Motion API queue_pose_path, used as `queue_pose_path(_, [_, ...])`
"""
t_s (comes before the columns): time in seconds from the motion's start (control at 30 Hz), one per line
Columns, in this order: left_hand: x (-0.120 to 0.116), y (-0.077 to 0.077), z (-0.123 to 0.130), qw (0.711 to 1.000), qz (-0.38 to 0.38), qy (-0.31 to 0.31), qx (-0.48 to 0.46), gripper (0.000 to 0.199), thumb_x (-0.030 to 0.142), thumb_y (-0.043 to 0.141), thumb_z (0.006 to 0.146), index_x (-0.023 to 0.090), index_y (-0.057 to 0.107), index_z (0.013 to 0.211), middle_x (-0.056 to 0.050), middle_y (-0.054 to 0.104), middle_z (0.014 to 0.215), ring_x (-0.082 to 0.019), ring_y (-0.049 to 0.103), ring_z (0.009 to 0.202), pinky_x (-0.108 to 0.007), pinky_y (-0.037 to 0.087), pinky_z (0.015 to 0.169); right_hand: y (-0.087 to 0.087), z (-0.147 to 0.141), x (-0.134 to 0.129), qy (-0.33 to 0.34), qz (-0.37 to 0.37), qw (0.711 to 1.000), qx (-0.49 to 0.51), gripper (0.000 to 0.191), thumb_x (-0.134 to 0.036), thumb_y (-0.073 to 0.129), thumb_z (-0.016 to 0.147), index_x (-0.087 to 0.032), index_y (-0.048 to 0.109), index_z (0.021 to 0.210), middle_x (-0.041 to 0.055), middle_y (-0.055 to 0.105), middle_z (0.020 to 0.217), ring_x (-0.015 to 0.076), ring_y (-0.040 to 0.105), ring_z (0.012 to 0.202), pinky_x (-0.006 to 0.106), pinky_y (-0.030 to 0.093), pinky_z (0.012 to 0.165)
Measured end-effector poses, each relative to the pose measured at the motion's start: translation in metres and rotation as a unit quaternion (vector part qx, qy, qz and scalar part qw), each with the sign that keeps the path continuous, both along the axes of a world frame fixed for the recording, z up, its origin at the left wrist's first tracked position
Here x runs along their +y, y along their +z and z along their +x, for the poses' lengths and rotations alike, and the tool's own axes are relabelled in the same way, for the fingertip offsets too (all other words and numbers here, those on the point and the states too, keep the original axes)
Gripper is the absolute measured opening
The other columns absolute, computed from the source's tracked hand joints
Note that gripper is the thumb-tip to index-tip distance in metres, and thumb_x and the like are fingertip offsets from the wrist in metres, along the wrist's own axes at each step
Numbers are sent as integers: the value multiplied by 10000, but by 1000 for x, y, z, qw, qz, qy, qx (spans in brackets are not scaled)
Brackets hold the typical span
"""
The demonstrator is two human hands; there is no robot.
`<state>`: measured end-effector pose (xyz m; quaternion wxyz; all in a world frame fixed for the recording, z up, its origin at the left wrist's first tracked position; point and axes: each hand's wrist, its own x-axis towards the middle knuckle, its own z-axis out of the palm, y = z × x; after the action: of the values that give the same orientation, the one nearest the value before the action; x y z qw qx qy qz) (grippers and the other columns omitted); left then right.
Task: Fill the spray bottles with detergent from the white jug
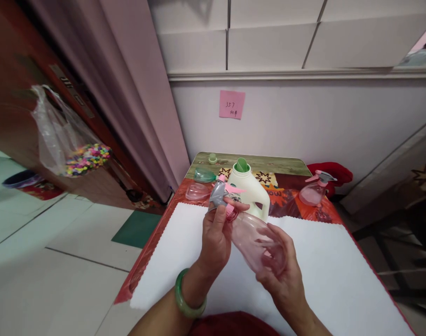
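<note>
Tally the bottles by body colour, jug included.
Pink: 3 (held bottle, left pink bottle, right pink bottle)
Green: 1 (green bottle)
White: 1 (jug)
Total: 5

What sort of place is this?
Probably a room in a home or small workroom: a curtain, a brown door with a plastic bag hung on it, and a covered table.

A thick, round, glossy green bangle circles the left wrist, with dark red clothing below.
</note>
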<state>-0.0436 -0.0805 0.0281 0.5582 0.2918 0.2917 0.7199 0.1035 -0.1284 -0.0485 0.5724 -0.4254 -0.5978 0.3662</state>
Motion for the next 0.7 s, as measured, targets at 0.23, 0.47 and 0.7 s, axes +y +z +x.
queue_pose_path(0.23, [2,1,-1,998,-39,-10,-46,304,474,778,825,193,733,930,-59,772,886,-224,730,903,-381,524,948,12,-6,3,-45,135,982,-120,955,-324,775,835,-218,212,1599,236,348,1604,367,584,1319,599,557,1010])
queue_pose_path(0.47, [-2,7,-4,997,-58,-4,-55,308,488,807,790,187,763,837,-46,767,868,-214,721,854,-405,544,937,10,-1,14,-145,276,916,-253,967,-332,852,781,-282,298,1573,163,538,1462,335,598,1291,489,658,889])
queue_pose_path(0.7, [-1,3,-6,998,-54,23,-14,320,495,836,748,186,774,802,-41,761,818,-211,710,830,-374,537,897,1,8,12,-209,341,863,-308,918,-330,876,757,-267,395,1536,139,588,1403,305,665,1161,441,684,844])
